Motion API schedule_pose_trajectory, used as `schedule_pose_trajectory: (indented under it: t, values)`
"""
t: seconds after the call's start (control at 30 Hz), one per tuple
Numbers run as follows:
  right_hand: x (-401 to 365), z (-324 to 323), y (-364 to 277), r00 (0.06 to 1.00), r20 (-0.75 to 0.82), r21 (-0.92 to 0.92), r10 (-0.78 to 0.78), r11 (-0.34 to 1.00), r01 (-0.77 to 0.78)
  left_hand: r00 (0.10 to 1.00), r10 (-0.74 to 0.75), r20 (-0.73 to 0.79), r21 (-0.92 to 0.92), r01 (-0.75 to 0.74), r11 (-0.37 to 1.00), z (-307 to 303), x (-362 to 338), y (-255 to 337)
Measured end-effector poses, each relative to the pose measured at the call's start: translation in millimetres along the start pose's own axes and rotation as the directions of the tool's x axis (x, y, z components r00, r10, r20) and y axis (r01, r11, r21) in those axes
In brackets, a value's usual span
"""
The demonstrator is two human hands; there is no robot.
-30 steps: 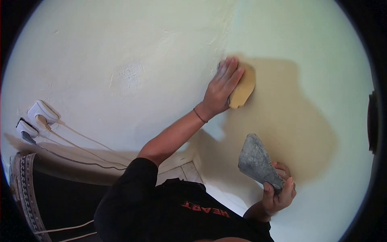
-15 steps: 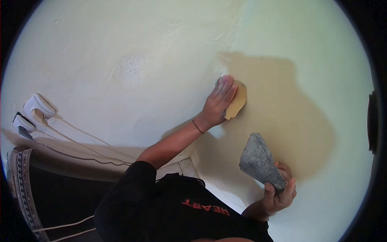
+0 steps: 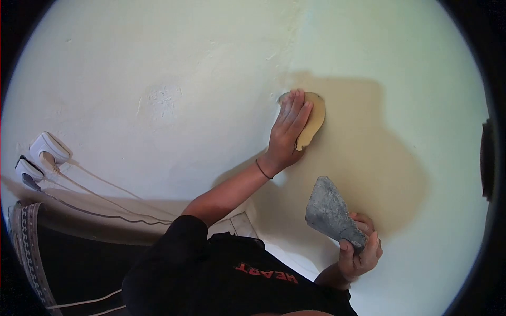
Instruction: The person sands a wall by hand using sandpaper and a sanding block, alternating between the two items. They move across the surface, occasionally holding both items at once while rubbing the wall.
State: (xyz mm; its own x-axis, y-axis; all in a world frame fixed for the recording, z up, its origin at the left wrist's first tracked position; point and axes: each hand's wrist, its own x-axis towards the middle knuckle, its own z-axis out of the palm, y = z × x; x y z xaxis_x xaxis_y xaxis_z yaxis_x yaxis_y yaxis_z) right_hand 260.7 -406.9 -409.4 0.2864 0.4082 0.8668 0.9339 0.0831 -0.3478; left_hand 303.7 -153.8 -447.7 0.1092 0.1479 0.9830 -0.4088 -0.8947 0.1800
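Observation:
My left hand lies with extended fingers over a curved sheet of sandpaper, pressing it to the wall near the corner. The sheet's tan backing faces me, and a dark rim shows along its upper edge. Lower right, my right hand grips a grey putty knife that looks crusted with dried plaster. Its wide blade points up and left, held off the wall; the fingers hide its narrow end.
The pale wall has a rough, flaking patch. Two sockets with plugs sit at the left, with cables trailing down. Below them stands a dark piece with a patterned border. A dark object is at the right edge.
My left hand and the sandpaper have slid slightly upward along the wall, and more of the sheet shows. The putty knife appears a little further left, still in my right hand. The view has shifted slightly.

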Motion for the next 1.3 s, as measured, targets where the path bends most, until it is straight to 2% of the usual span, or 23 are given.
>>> schedule_pose_trajectory:
  t: [0.23,0.3,0.43,0.57,0.6,0.73,0.8,0.87,0.97,1.1,1.2,1.23,1.27,1.3]
  values:
    - [7,-1,-2,1.0,-0.005,-0.008,-0.004,1.0,0.004,0.985,0.161,-0.062,-0.047,-0.164,0.985,-6,104,-4]
    - [9,-1,-4,1.0,-0.003,-0.026,-0.007,1.0,0.007,0.984,0.156,-0.086,-0.054,-0.161,0.986,-5,111,-2]
    - [17,4,-9,1.0,0.001,0.017,-0.017,1.0,0.017,0.995,0.084,-0.056,-0.044,-0.087,0.995,-9,69,0]
    - [21,-1,-9,0.999,0.036,-0.005,-0.03,1.0,0.03,0.989,0.129,-0.076,-0.04,-0.132,0.99,-8,95,-3]
    - [-7,-8,6,0.999,0.026,-0.012,-0.036,0.999,0.036,0.98,0.185,-0.079,-0.053,-0.189,0.981,9,90,0]
    - [-3,-11,9,0.998,0.017,0.016,-0.067,0.998,0.066,0.941,0.322,-0.104,-0.062,-0.329,0.942,8,171,-1]
    - [-6,-11,11,0.998,0.019,0.013,-0.062,0.998,0.062,0.933,0.329,-0.145,-0.111,-0.346,0.932,9,171,7]
    - [-7,-11,9,0.998,0.026,0.024,-0.059,0.998,0.058,0.956,0.275,-0.101,-0.05,-0.281,0.958,11,154,7]
    - [-6,-9,10,0.996,0.017,0.026,-0.087,0.996,0.086,0.963,0.261,-0.068,-0.076,-0.266,0.961,8,119,10]
    - [-7,-10,10,0.994,0.028,0.024,-0.104,0.994,0.104,0.959,0.281,-0.033,-0.002,-0.281,0.96,5,145,5]
    - [-10,-12,16,0.993,0.018,0.018,-0.119,0.993,0.118,0.922,0.374,-0.1,-0.078,-0.382,0.921,10,197,2]
    - [-12,-14,17,0.988,0.046,0.031,-0.148,0.989,0.147,0.875,0.481,-0.06,0.173,-0.465,0.868,8,215,2]
    - [-13,-14,19,0.981,0.071,0.045,-0.181,0.983,0.178,0.82,0.573,0.006,0.409,-0.525,0.747,7,230,2]
    - [-14,-14,21,0.98,0.066,0.044,-0.187,0.982,0.184,0.864,0.473,-0.171,-0.047,-0.487,0.872,17,240,9]
